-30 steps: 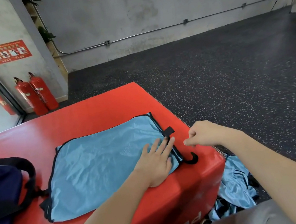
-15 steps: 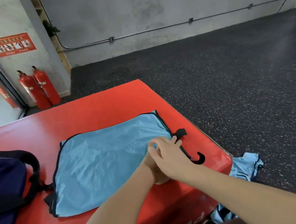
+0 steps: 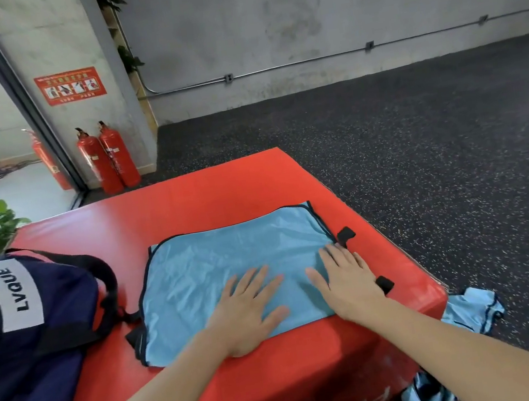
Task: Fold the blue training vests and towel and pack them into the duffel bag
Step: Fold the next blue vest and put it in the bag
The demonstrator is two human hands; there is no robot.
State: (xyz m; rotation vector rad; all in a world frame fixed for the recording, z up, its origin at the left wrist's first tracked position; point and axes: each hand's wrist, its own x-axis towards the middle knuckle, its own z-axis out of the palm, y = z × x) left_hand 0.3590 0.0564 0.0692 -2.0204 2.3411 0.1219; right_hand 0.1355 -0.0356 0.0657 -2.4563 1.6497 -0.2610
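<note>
A red padded box (image 3: 187, 201) fills the lower middle of the frame, standing on dark speckled flooring (image 3: 436, 140). At the left edge, a navy duffel bag (image 3: 50, 318) rests on the box, its white label reading LVQUE, a black strap looping toward the centre. Just right of the bag, a light blue training vest (image 3: 217, 262) with black trim lies spread flat on the box top, black tabs poking out along its right edge. More blue fabric (image 3: 474, 306) lies crumpled on the floor at lower right, beside the box's corner. Two red fire extinguishers (image 3: 109, 158) stand against the wall at upper left. The left hand (image 3: 248, 309) presses flat on the vest's near middle, fingers straight and spread. The right hand (image 3: 346, 277) lies flat beside it near the vest's right edge, fingers extended, gripping nothing.
</note>
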